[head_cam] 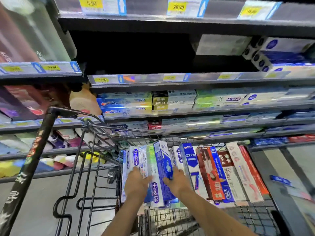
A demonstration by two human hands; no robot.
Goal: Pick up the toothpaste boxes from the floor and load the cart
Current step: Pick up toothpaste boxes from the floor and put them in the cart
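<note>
My hands sit in the wire cart (pixel 105 133); the left hand (pixel 136 183) and right hand (pixel 177 183) clasp a blue toothpaste box (pixel 163 167) from both sides, its long axis running away from me; more toothpaste boxes (pixel 221 174) lie parallel just right; stocked shelves (pixel 170 106) stand behind the cart.

Both hands (pixel 156 182) grip toothpaste boxes (pixel 157 169) inside the cart (pixel 187 218).

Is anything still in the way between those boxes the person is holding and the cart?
Nothing visible. Both the left hand and right hand are already on the blue and white toothpaste boxes, which sit inside the cart beside the red boxes.
</note>
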